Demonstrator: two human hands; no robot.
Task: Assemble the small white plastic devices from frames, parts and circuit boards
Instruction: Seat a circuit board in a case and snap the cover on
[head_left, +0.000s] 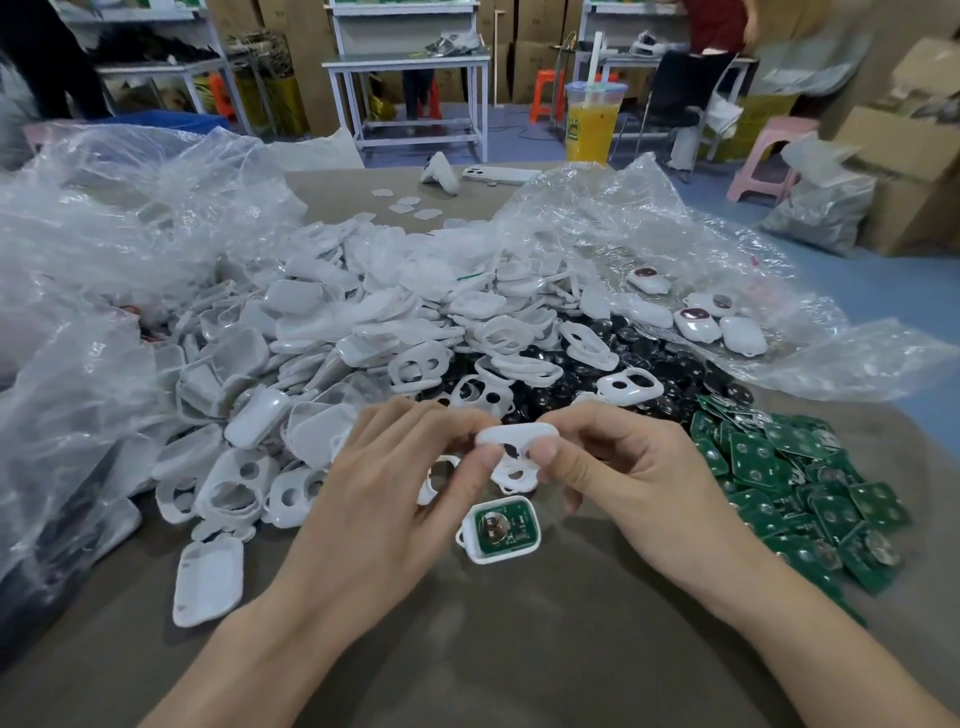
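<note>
1. Both forearms enter from the near edge and converge at centre. The left hand (395, 467) and right hand (623, 467) sit just above the tabletop (493, 649), backs toward the camera, fingers curled.
2. One white frame (517, 434) is pinched between the hands. The left thumb and fingertips hold its left end, and the right thumb and forefinger hold its right end.
3. One open white shell (498, 527), with a green board seated inside, lies on the tabletop just nearer than the held frame. It is between the two hands and touched by neither.
4. A heap of loose green circuit boards (795, 483) lies right of the right hand; they are too many to count.
5. A pile of white frames and shells (337, 338) spreads far and left of the hands. Beside it, to the right, is a bed of black round parts (649, 364). Neither can be counted.
6. At far right, at least four closed white devices (696, 325) rest on a clear plastic sheet (831, 353).
7. At the far edge stand one drink cup (592, 124) with a straw and one phone (501, 175).
</note>
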